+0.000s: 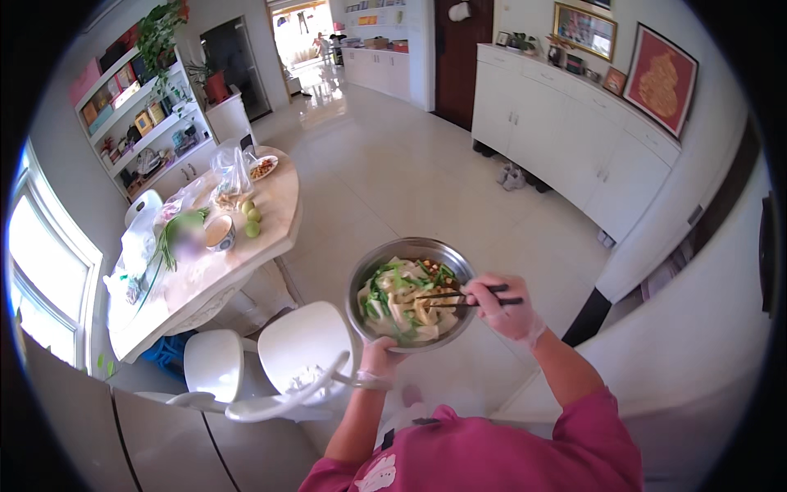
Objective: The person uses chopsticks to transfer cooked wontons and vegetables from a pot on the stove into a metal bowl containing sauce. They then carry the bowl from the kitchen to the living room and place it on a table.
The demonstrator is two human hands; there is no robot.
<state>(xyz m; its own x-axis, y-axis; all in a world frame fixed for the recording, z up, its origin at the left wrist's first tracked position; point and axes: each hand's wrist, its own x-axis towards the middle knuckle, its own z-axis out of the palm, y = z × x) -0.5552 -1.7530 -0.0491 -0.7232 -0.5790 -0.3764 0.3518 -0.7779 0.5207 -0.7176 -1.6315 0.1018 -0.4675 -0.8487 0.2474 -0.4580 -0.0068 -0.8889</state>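
Observation:
A round stainless steel bowl (pixel 364 258) is held up in front of my body, over the tiled floor. Wide pale noodles (pixel 403 301), green leafy vegetables (pixel 393 277) and a reddish sauce with small diced pieces (pixel 440 270) fill it. My left hand (pixel 379 358), in a thin clear glove, grips the bowl's near rim from below, its thumb at the edge. In my right hand (pixel 501 307), also gloved, are dark chopsticks (pixel 447 299), whose tips reach among the noodles at the bowl's right side.
To the left stands a dining table (pixel 280 237) bearing a patterned bowl (pixel 220 234), green round fruits (pixel 252 229), plastic bags (pixel 232 175) and a plate of food (pixel 264 167). White chairs (pixel 304 344) are close by at lower left. A long white cabinet (pixel 547 123) lines the right wall, with shoes (pixel 511 177) beneath.

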